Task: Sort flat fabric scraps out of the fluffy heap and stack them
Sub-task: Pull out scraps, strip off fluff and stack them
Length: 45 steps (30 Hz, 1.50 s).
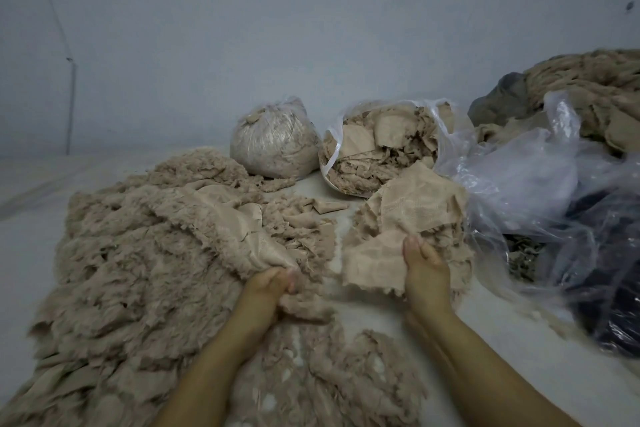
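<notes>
Pale floor, left hand (273, 282) clutching fluffy heap (138, 253), right hand (420, 258) pinching flat scrap (372, 262) stretching leftward

You're seeing no readable txt anywhere: no labels, brands, nos. or signs showing.
</notes>
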{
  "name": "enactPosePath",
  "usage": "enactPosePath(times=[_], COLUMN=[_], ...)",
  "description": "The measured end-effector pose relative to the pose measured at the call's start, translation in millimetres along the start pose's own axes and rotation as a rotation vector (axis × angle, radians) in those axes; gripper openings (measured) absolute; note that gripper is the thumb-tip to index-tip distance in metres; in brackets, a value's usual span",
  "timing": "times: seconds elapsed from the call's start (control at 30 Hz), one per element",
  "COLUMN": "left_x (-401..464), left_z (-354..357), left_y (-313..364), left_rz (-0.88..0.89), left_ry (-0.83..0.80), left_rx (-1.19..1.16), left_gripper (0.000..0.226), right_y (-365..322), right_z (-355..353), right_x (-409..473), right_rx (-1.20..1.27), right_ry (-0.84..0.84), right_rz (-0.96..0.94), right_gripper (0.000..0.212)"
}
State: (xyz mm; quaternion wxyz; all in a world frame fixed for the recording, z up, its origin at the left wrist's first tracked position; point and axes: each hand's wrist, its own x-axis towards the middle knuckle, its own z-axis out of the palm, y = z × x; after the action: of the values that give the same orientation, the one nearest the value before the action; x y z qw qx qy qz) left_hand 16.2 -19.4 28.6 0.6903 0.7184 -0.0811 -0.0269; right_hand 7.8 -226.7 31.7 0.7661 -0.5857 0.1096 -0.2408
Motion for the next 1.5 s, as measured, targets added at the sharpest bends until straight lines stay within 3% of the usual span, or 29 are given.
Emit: enactPosePath(times=[0.13,0.23,0.3,0.4,0.47,0.57,0.67,0.73,0.8,0.87,0.97,1.2,1.27,1.33,1.43,1.5], left_x=[0,-3,-4,-3,-4,-5,-6,-9,-10,-9,-8,24,44,63,77,83], left_z=[-2,17,27,34,35,27,21,23,26,27,29,35,46,61,82,93], left_y=[-3,-6,-2,1,2,6,9,10,10,9,7,44,67,81,73,56], left_rz=[0.042,-0.003,-0.069,-0.117,-0.106,-0.067,-0.048,-0.026,-0.001,0.034,0.072,0.215,0.214,0.19,0.218,0.232], left_ry=[-0.085,-0.231,-0.237,-0.231,-0.173,-0.118,-0.166,-0.217,-0.208,-0.144,-0.083,0.039,-0.006,-0.094,-0.28,-0.356], left_rx=[0.029,-0.031,-0.163,-0.354,-0.368,-0.385,-0.364,-0.291,-0.217,-0.141,-0.072,0.108,0.007,-0.081,0.099,0.213], left_gripper=[0.028,0.066,0.082,0.06,0.044,0.019,0.027,0.024,0.02,0.031,0.043,0.025,0.008,0.022,0.032,0.035], right_y=[3,2,2,3,6,8,5,7,7,7,4,-57,-88,-111,-107,-73], right_z=[2,8,13,20,24,20,20,24,29,31,31,27,23,14,-6,-16], right_x=[-7,-20,-27,-36,-38,-30,-31,-37,-40,-37,-34,21,53,83,94,75], right_rx=[-0.074,0.049,0.209,0.275,0.156,-0.03,-0.035,-0.08,-0.105,-0.088,-0.137,-0.416,-0.552,-0.76,-1.111,-1.242], right_ry=[-0.115,-0.294,-0.427,-0.498,-0.401,-0.205,-0.359,-0.495,-0.394,-0.225,-0.15,-0.133,-0.074,0.029,0.139,0.03], right_rz=[-0.013,0.039,0.115,0.198,0.192,0.183,0.253,0.197,0.111,0.047,-0.036,-0.224,-0.278,-0.357,-0.507,-0.624], right_gripper=[0.033,0.024,0.029,0.037,0.031,0.046,0.061,0.056,0.038,0.026,0.037,0.038,0.033,0.034,0.034,0.042])
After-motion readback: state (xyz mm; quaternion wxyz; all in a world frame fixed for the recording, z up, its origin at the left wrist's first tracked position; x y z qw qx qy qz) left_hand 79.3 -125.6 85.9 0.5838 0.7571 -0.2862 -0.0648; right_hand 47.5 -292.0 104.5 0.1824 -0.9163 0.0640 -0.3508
